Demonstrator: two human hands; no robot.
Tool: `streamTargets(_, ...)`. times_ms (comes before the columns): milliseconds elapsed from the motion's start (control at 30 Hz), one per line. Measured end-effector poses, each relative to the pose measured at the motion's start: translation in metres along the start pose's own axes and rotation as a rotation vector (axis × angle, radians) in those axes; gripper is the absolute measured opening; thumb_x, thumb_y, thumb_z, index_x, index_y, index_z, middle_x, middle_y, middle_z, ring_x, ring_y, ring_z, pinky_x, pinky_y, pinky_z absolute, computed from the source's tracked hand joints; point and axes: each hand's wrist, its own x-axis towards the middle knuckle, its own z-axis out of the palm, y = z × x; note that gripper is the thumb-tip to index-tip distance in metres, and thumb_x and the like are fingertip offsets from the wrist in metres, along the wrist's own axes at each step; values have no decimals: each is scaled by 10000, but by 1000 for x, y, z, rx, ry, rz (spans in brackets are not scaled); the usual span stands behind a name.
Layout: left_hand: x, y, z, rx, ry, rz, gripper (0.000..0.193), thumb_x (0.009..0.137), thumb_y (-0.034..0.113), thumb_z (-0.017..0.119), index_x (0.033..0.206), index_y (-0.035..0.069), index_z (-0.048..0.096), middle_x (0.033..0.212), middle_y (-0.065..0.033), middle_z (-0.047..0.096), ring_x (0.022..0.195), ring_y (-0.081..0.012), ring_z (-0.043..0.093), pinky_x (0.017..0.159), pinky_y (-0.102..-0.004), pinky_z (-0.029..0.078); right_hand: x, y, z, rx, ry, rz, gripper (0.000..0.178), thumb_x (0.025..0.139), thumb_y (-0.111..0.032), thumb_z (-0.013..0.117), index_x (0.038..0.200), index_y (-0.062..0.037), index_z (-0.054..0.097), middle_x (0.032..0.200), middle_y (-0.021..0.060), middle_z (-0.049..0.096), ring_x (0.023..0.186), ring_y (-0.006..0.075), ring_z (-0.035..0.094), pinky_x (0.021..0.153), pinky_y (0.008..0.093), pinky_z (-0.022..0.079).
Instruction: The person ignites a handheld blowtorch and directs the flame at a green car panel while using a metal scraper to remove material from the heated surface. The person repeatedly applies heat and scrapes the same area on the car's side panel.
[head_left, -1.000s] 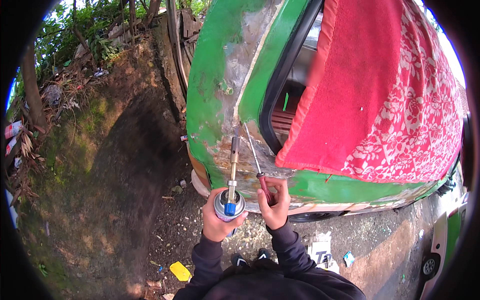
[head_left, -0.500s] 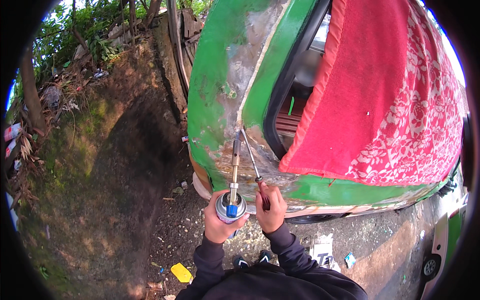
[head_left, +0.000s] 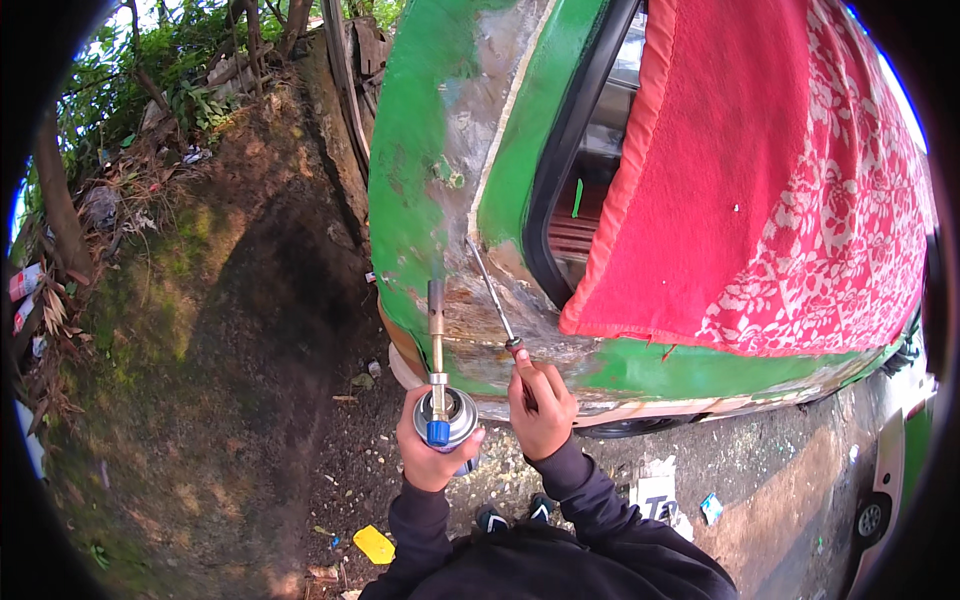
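- Dark sleeves [head_left: 592, 492] reach up from the lower edge, one to each hand.
- The left hand [head_left: 428, 456] is closed round the canister [head_left: 464, 418] of a gas torch [head_left: 437, 350], its thumb across the near side. A blue knob [head_left: 438, 433] faces the wearer, and the metal tube points away, toward the vehicle. Whether a flame burns at its mouth, I cannot tell.
- The right hand [head_left: 546, 412], just beside the left and apart from it, is clamped on the dark red handle of a screwdriver [head_left: 491, 291]. The shaft slants up and to the left, its tip at the lower end of a pale seam [head_left: 502, 130]; whether it presses there is too small to tell.
- Beyond the hands stands a green vehicle [head_left: 408, 190], its paint worn to a brown and grey patch [head_left: 478, 318] under the tool and the torch tube.
- Right of the seam, a black-edged window [head_left: 537, 215] is partly covered by a red cloth [head_left: 705, 200] with a pale floral pattern.
- Below, on the ground, are dark shoes [head_left: 490, 519], a yellow piece [head_left: 374, 544] and a blue packet [head_left: 711, 508].
- Farther off, another vehicle [head_left: 888, 480] shows at the right rim, and trunks [head_left: 62, 195] and greenery [head_left: 112, 105] at upper left.
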Motion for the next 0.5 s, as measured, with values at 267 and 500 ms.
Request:
streamTargets(267, -9, -1, -15, -73, 36, -29, 644, 674, 230, 880, 1156, 31, 502, 957, -47, 654, 870, -124, 636, 809, -279, 513, -15, 3, -1, -65, -10, 13, 338, 836, 56, 693, 1155, -52, 666, 828, 84, 612, 559, 214, 570, 491, 339, 447)
streamTargets(500, -15, -5, -16, -51, 19, -60, 647, 660, 223, 884, 1157, 24, 521, 961, -42, 644, 872, -121, 624, 808, -281, 511, -15, -4, 2, -25, 36, 34, 235, 837, 93, 687, 1049, -6, 667, 755, 109, 580, 533, 205, 520, 495, 319, 410)
